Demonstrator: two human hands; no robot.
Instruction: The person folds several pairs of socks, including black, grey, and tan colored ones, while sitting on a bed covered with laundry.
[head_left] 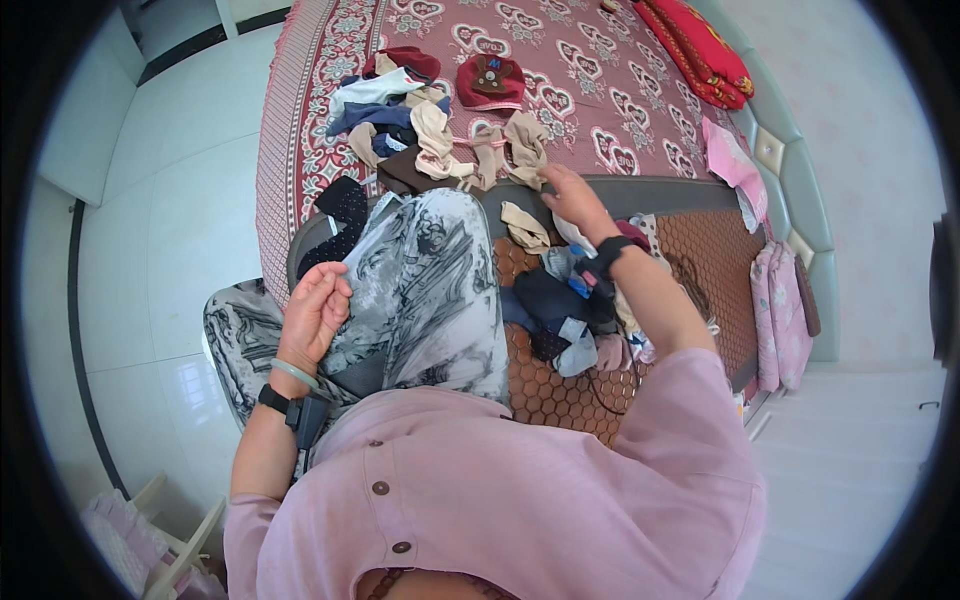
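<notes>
My right hand [578, 202] reaches over the bed with its fingers apart. Its fingertips are beside a crumpled beige sock [527, 140]; whether they touch it I cannot tell. Another cream sock [524, 227] lies just below that hand. My left hand [318, 308] has its fingers curled closed beside my patterned trouser leg [430, 290]; anything inside them is hidden. Near it lies a dark dotted cloth piece [343, 212]. Beyond my knees is a heap of socks and small garments [385, 108]. A second heap of dark and blue socks [550, 300] lies right of my leg.
A dark red cap-like piece with a bear patch [490, 82] lies on the red patterned bedspread [600, 60]. Folded red bedding [697, 50], a pink packet [735, 165] and a pink quilted pillow [780, 315] line the padded headboard [785, 140]. A brown mat [715, 250] covers the near bed.
</notes>
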